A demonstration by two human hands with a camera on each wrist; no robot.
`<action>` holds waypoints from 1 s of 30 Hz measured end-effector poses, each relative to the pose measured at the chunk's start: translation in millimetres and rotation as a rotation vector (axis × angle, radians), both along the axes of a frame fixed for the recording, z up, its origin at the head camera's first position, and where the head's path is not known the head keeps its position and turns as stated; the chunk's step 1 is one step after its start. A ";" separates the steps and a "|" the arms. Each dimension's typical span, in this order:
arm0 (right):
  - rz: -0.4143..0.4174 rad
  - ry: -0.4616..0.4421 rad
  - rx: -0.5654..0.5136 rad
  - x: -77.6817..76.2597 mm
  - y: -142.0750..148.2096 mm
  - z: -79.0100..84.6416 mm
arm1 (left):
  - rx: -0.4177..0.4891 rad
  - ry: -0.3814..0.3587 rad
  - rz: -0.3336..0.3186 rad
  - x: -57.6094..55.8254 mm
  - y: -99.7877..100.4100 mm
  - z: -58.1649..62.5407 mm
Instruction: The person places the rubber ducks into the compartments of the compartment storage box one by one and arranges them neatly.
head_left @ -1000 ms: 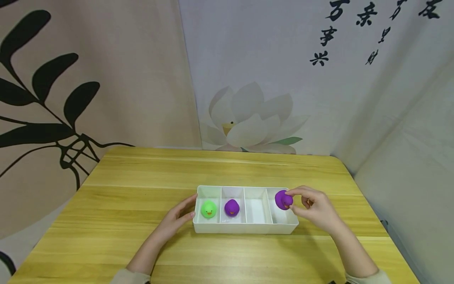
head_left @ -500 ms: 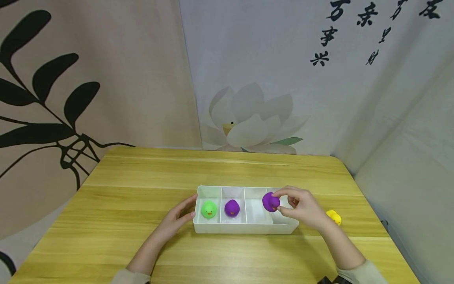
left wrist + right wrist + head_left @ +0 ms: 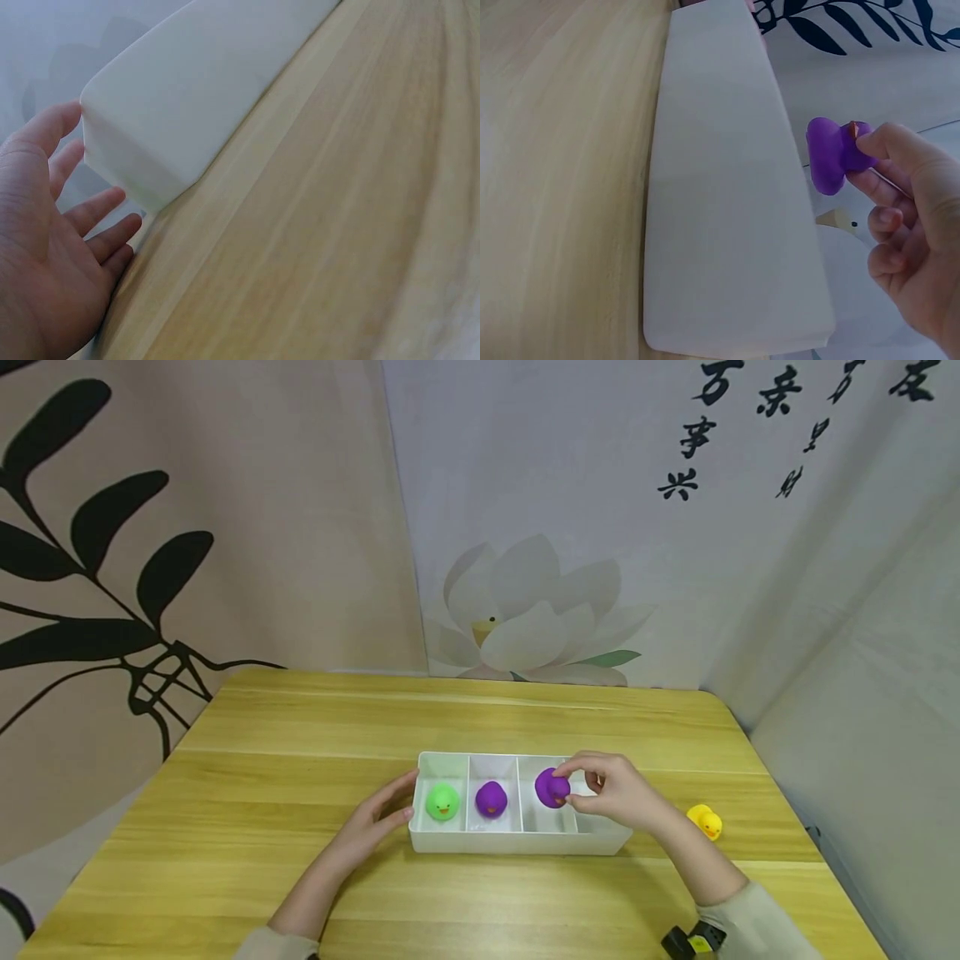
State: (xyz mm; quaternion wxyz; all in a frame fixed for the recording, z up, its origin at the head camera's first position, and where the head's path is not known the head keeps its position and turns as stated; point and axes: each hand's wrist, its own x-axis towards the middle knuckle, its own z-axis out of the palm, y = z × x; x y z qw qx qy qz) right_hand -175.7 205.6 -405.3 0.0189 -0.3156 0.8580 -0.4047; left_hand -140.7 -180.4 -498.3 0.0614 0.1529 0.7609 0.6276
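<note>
A purple rubber duck [image 3: 551, 788] is pinched by its head between the thumb and fingers of my right hand [image 3: 611, 789], over the third compartment from the left of a white divided box [image 3: 517, 843]. In the right wrist view the held duck [image 3: 827, 156] shows above the box's rim. My left hand [image 3: 378, 814] rests its fingertips on the box's left end, fingers spread and fairly straight, as the left wrist view of the hand [image 3: 64, 232] shows. A green duck [image 3: 442, 802] sits in the leftmost compartment, another purple duck [image 3: 491, 799] in the second.
A yellow rubber duck [image 3: 705, 821] lies on the wooden table [image 3: 337, 718] to the right of the box, close by my right forearm. Behind the table hang printed curtains [image 3: 315, 527]. A dark device [image 3: 693, 939] is strapped at my right wrist.
My right hand has carried the purple duck leftward from over the rightmost compartment to the third. The yellow duck has come into view from behind the right arm. My left hand stays put.
</note>
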 end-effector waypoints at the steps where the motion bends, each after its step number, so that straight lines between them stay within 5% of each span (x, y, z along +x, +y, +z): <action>1: 0.011 0.001 0.005 -1.7 -0.6 -0.8 | -0.003 0.001 0.001 0.0 0.1 0.2; 8: 0.068 0.024 0.055 -13.4 -4.6 -8.7 | -0.014 0.000 0.005 0.1 0.1 0.9; 30: 0.063 -0.121 0.178 -28.8 -12.6 -21.2 | 0.005 -0.001 -0.005 -0.9 -1.1 -1.7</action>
